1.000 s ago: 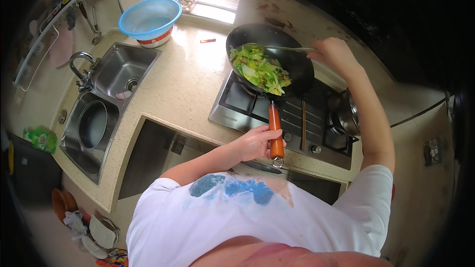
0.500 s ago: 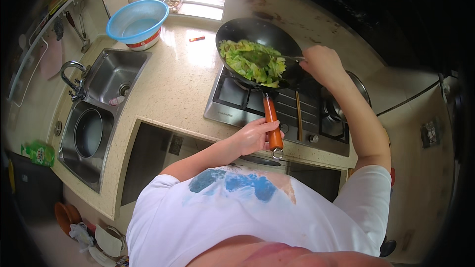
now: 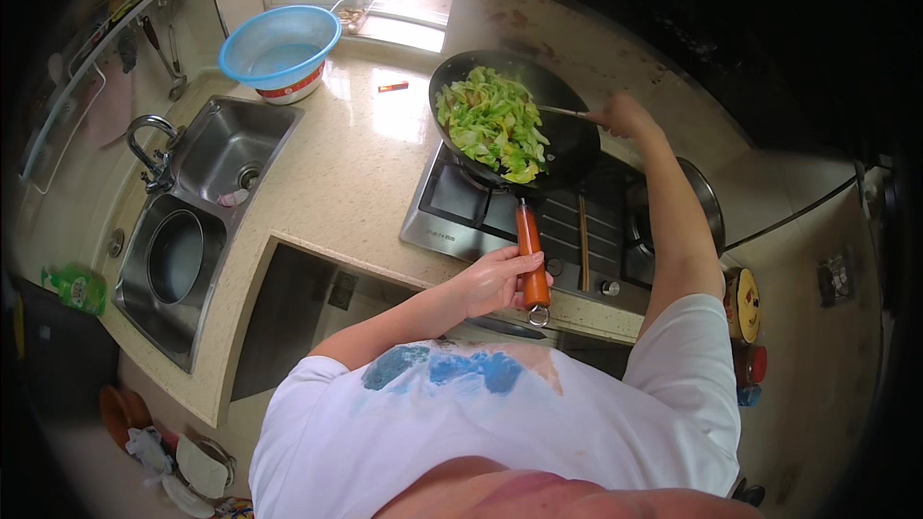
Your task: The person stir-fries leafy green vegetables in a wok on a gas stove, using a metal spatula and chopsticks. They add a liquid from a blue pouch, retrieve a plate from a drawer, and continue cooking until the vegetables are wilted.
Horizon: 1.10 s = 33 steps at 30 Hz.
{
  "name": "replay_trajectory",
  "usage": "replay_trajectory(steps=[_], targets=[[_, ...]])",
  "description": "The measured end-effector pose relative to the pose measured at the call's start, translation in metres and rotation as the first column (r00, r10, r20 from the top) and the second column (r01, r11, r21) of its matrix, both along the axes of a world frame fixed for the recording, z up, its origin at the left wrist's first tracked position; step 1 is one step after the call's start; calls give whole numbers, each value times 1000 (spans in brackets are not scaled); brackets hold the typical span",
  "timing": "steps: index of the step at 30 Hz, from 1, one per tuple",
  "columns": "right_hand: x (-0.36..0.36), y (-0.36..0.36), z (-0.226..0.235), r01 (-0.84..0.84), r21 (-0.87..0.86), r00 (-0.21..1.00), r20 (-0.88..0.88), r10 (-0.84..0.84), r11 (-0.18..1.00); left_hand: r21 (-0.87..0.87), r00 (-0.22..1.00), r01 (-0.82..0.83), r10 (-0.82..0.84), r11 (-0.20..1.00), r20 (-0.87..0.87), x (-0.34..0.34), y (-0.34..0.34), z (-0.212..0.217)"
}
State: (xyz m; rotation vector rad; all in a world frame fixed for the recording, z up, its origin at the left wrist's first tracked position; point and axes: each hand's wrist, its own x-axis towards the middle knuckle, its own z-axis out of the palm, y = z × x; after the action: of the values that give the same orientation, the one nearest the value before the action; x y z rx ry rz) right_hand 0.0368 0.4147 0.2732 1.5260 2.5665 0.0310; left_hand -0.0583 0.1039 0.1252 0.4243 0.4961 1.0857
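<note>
Gripping: left hand closed round the wok's orange handle, at six o'clock from the pan.
Stirring: right hand wrapped on a metal utensil, at three o'clock.
Wok: black, on the gas hob, full of green cabbage.
Packages: yellow round tin, red-capped jar just below it, both at four o'clock; green bottle far at eight.

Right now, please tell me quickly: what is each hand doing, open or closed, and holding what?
Left hand: closed on the orange wok handle.
Right hand: closed on the spatula handle, the tool reaching into the wok of cabbage.
</note>
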Motion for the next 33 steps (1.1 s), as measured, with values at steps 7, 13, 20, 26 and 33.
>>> replay_trajectory(steps=[7,13,20,26,33], targets=[[26,-91,47,-381,339,922,68,382,860,-18,1000,0,0,1000,-17,0,0,2],[52,-163,99,-323,370,925,-74,374,871,-28,1000,8,-8,1000,23,-1,2,0],[23,-152,23,-234,136,910,-317,266,963,-49,1000,11,-11,999,5,-2,0,1],[51,-136,29,-210,192,800,-530,281,959,-54,1000,9,-8,998,17,-4,-2,3],[34,-130,-45,-357,106,767,-534,356,928,-37,1000,1,-1,999,1,-3,-2,-1]])
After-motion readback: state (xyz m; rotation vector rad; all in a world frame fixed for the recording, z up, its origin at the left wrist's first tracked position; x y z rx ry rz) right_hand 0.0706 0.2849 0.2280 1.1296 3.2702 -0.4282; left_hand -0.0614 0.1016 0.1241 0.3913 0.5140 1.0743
